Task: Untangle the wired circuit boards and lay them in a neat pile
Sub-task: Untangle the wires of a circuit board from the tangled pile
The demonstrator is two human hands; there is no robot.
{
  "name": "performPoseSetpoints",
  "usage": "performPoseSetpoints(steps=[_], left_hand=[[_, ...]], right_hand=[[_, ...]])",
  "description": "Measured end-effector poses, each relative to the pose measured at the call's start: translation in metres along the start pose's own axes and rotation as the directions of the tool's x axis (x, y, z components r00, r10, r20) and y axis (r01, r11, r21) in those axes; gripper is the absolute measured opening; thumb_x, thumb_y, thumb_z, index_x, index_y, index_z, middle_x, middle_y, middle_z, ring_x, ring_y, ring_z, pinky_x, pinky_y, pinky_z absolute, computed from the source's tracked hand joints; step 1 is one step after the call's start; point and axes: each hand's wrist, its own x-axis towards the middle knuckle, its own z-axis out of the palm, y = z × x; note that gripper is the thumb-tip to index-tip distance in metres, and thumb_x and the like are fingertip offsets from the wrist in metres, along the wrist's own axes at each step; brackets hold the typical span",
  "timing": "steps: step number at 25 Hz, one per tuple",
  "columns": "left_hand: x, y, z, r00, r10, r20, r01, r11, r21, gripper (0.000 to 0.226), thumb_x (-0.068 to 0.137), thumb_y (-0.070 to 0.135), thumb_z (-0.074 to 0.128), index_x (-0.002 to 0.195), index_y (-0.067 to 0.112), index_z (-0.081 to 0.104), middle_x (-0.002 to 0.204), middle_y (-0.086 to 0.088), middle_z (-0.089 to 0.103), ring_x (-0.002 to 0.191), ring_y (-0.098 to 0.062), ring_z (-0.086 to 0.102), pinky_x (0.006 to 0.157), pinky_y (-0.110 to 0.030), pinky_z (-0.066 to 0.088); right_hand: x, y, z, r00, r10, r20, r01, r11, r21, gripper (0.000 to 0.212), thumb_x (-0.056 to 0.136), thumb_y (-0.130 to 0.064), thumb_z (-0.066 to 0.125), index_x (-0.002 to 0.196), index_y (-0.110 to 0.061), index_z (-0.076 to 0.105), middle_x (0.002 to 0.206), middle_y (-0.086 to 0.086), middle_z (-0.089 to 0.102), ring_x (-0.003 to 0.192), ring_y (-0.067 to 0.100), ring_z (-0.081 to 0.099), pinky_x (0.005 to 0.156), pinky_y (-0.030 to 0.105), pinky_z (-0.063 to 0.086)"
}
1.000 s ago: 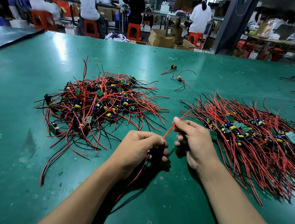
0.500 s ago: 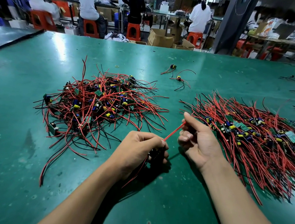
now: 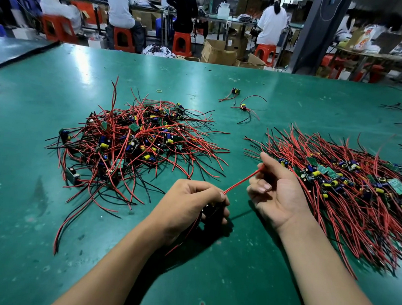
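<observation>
One red wire [image 3: 241, 181] runs taut from the left hand [image 3: 190, 207], curled round a wired board [image 3: 210, 211], to the right hand [image 3: 278, 195] pinching its end, above the counter [image 3: 233, 276], between tangled heap [image 3: 135, 144] and neat pile [image 3: 337, 188].

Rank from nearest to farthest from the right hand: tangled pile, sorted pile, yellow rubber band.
From the right hand:
1. Sorted pile, just beside it, right.
2. Tangled pile, across to the left.
3. Yellow rubber band, far back, left.
</observation>
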Motion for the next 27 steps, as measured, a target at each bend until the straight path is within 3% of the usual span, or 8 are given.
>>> performPoseSetpoints(steps=[3,6,9,13,16,21,25,27], left_hand=[[0.0,0.0,0.0,1.0,0.02,0.022,-0.021,0.999,0.031,0.02,0.087,0.006,0.06,0.073,0.006,0.074,0.069,-0.015,0.069,0.058,-0.024,0.063,0.058,-0.027,0.051],[-0.001,0.0,-0.001,0.999,0.021,0.024,-0.022,0.999,0.029,0.018,0.087,0.006,0.06,0.075,0.003,0.073,0.07,-0.015,0.069,0.06,-0.025,0.063,0.061,-0.029,0.05],[0.0,0.001,-0.001,1.0,0.0,0.005,0.0,1.0,-0.01,0.018,0.087,0.005,0.06,0.076,0.001,0.072,0.071,-0.016,0.069,0.059,-0.025,0.065,0.058,-0.028,0.052],[0.0,0.001,-0.001,1.0,0.001,0.01,0.0,1.0,-0.028,0.017,0.087,0.004,0.059,0.076,0.0,0.072,0.071,-0.018,0.069,0.059,-0.025,0.064,0.059,-0.029,0.054],[0.002,0.0,-0.003,1.0,0.006,-0.023,-0.008,0.998,-0.069,0.021,0.089,0.001,0.057,0.074,0.002,0.072,0.072,-0.019,0.069,0.059,-0.025,0.066,0.056,-0.027,0.056],[0.005,-0.002,-0.004,0.998,0.028,-0.058,-0.035,0.992,-0.119,0.016,0.093,0.006,0.057,0.085,0.0,0.071,0.078,-0.019,0.07,0.063,-0.024,0.068,0.059,-0.027,0.057],[0.009,0.002,-0.008,0.996,-0.021,-0.089,-0.008,0.951,-0.31,0.028,0.096,0.025,0.055,0.104,0.0,0.067,0.093,-0.021,0.073,0.073,-0.025,0.072,0.071,-0.033,0.06],[0.009,0.004,-0.01,0.997,-0.053,-0.06,0.021,0.899,-0.437,0.033,0.096,0.027,0.053,0.115,0.002,0.062,0.103,-0.019,0.073,0.082,-0.026,0.074,0.079,-0.036,0.058]], right_hand=[[0.001,-0.004,0.0,0.997,0.079,0.027,-0.081,0.994,0.067,0.035,0.081,-0.016,0.064,0.054,-0.013,0.042,0.048,-0.002,0.037,0.03,0.006,0.024,0.03,0.015,0.023],[-0.002,-0.005,0.0,0.984,0.153,0.087,-0.161,0.983,0.085,0.031,0.077,-0.016,0.064,0.056,-0.013,0.042,0.052,-0.002,0.035,0.032,0.006,0.024,0.03,0.014,0.023],[-0.003,-0.005,-0.001,0.995,0.093,0.035,-0.095,0.995,0.041,0.032,0.081,-0.021,0.068,0.058,-0.009,0.05,0.061,-0.002,0.032,0.034,0.006,0.026,0.032,0.014,0.026],[-0.001,-0.002,-0.002,0.993,0.115,0.002,-0.115,0.992,0.052,0.035,0.087,-0.022,0.066,0.062,-0.013,0.043,0.064,-0.003,0.033,0.034,0.005,0.027,0.031,0.015,0.027],[0.0,0.002,-0.001,0.999,0.026,-0.028,-0.028,0.995,-0.095,0.036,0.08,-0.036,0.072,0.065,-0.012,0.05,0.059,-0.001,0.044,0.034,0.004,0.028,0.033,0.014,0.027],[0.001,0.006,-0.003,0.995,-0.103,-0.015,0.094,0.956,-0.279,0.047,0.062,-0.058,0.077,0.075,-0.014,0.066,0.063,-0.002,0.059,0.042,0.006,0.039,0.039,0.017,0.038],[0.0,0.013,-0.004,0.989,-0.137,0.049,0.145,0.899,-0.414,0.041,0.075,-0.051,0.075,0.077,-0.011,0.066,0.061,-0.004,0.058,0.042,0.007,0.04,0.04,0.021,0.039],[-0.001,0.021,-0.006,0.973,-0.185,0.136,0.229,0.792,-0.567,0.028,0.089,-0.037,0.071,0.08,-0.011,0.066,0.064,-0.003,0.057,0.044,0.009,0.042,0.042,0.024,0.039]])
